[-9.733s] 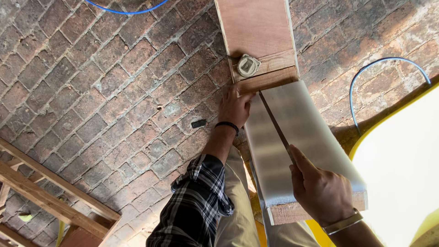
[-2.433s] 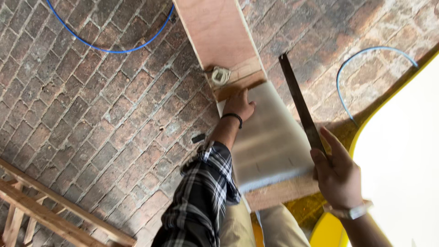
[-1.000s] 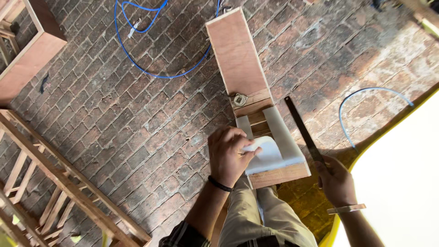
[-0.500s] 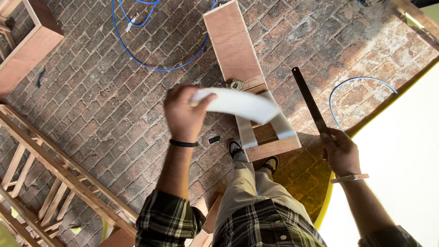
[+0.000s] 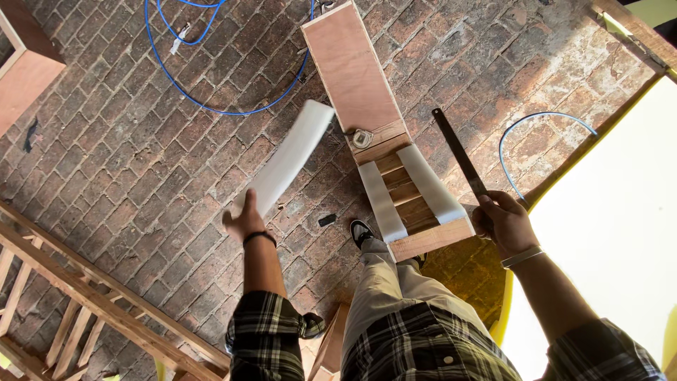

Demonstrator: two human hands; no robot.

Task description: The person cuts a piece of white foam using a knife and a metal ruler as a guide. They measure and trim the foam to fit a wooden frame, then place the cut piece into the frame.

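Left hand (image 5: 245, 220) grips white sheet strip (image 5: 285, 159) lifted off wooden box (image 5: 381, 134); right hand (image 5: 509, 224) clasps hacksaw blade (image 5: 458, 155) — step: removing offcut — next likely calls for setting it aside.

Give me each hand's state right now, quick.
Left hand: closed on one end of a white sheet strip, held out over the brick floor.
Right hand: closed around a long dark metal blade.

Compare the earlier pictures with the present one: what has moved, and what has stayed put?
The left hand lifted the white sheet off the wooden box and swung it out left over the brick floor. The right hand still holds the dark straight tool; the tape measure stays on the box.
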